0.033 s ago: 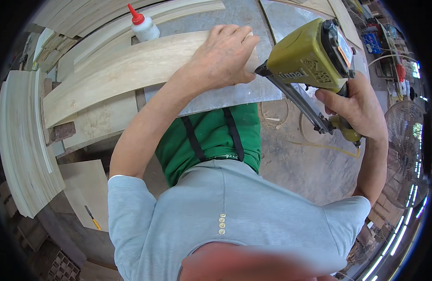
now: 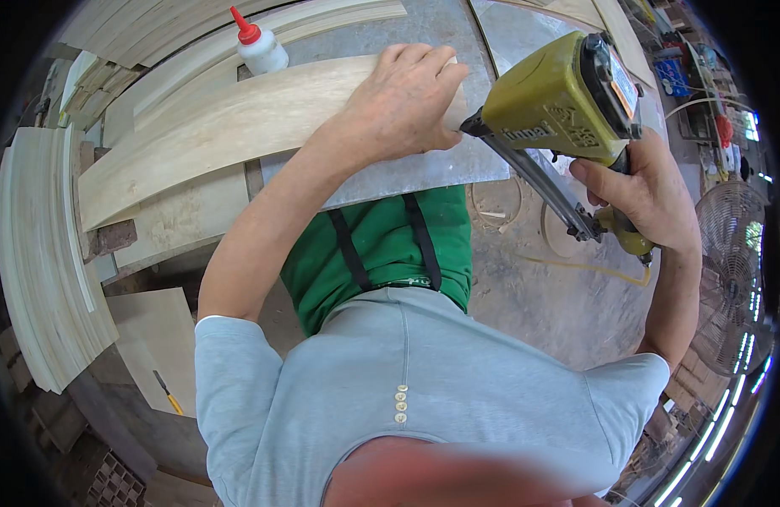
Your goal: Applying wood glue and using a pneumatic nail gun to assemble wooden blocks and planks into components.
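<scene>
My left hand (image 2: 411, 100) is wrapped over the right end of a long pale wooden board (image 2: 229, 118), thumb on the near side. The board lies across the workbench. In my right hand (image 2: 648, 182) is a green pneumatic nail gun (image 2: 549, 97), my fingers closed round its handle. The gun lies on its side, its dark nose at the board's right end, close beside my left thumb. Whether the nose presses on the wood cannot be made out. My left palm hides part of the board's end. The slanted magazine (image 2: 538, 186) points down toward my right wrist.
A white glue bottle (image 2: 263, 52) with a red tip stands behind the board. Stacked planks (image 2: 39, 253) rise at the left. A yellow-handled tool (image 2: 168, 394) lies on a panel lower left. The gun's yellow hose (image 2: 589, 264) trails below it; a fan (image 2: 732, 270) stands at right.
</scene>
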Demonstrator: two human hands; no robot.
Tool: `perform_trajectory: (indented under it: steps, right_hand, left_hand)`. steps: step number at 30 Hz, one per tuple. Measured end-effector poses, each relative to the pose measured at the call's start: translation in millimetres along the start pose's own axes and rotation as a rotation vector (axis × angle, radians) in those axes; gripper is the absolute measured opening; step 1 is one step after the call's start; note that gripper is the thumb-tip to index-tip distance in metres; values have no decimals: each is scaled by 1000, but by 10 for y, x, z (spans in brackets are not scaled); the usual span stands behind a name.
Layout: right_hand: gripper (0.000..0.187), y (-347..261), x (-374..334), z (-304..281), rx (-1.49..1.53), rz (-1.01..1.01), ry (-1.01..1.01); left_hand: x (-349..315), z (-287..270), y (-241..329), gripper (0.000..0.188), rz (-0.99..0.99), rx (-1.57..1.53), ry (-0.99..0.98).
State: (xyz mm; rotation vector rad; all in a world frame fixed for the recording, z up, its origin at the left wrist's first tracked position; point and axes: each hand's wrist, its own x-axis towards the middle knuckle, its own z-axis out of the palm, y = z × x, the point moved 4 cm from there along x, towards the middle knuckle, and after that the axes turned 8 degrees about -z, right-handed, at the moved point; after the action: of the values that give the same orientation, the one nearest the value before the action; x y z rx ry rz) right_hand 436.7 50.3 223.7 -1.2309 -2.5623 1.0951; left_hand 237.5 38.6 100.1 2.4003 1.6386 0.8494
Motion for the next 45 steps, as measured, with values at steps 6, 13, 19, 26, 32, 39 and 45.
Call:
perform_trajectory:
  steps: [6,13,19,26,32,39,45]
  right_hand:
    - [30,-3,27,7,-11,-7,11]
    - [28,7,51,-21,-83,-30,-9]
    - [28,-57,62,-40,-186,-101,11]
    - [28,-61,46,-57,-241,-156,35]
    - [29,-21,70,-91,-42,13,-20]
    - [28,500,-59,-195,170,78,130]
    - [27,726,68,-100,318,-27,284]
  left_hand:
    - [-21,6,-1,59,-4,4,23]
    - [-20,21,-3,61,1,-7,6]
    - [-5,38,-11,65,-2,-10,12]
    - [12,32,6,67,-1,-11,-3]
    - [10,-54,-4,74,-14,-23,-44]
    - [374,-259,-137,46,-382,-251,-359]
    - [457,-114,-410,30,-621,-393,-587]
